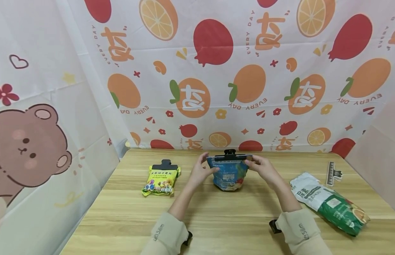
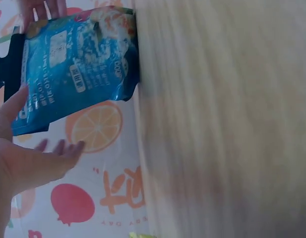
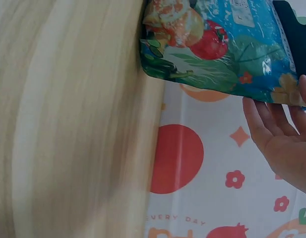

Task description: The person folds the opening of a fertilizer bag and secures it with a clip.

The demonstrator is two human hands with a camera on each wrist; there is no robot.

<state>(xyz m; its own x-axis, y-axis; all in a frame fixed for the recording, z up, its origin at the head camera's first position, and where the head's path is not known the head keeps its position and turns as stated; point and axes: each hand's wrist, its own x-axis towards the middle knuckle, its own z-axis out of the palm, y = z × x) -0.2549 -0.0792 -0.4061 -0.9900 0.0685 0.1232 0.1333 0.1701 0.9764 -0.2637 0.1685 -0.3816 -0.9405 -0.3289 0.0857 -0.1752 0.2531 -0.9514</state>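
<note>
"What's biggest in there?"
"The printed cloth (image 1: 213,88), hanging behind everything with its oranges and red fruit. After that, the wooden table (image 1: 127,226) in front of it."
"And on the table?"
"A green-and-white bag (image 1: 331,202) is the largest, lying slantwise over on the right, well apart from the hands. Next comes the blue bag (image 1: 228,176), standing upright near the table's far edge."
"Where is that one, against the hands?"
"Between them. The left hand (image 1: 201,174) is at its left top corner, the right hand (image 1: 263,168) at its right."
"Are both gripping it?"
"Not alike. The left has its thumb against the front, but its other fingers spread wide, away from the bag. The right pinches its corner, thumb in front."
"Anything smaller?"
"A yellow bag (image 1: 161,181), lying to the left of the left hand, apart from it, with a dark clip (image 1: 165,165) across its top."
"Other clips?"
"Two. A black clip (image 1: 230,156) runs along the blue bag's top edge, between the two hands. A loose clip (image 1: 333,174) lies just beyond the green-and-white bag, near the table's right side."
</note>
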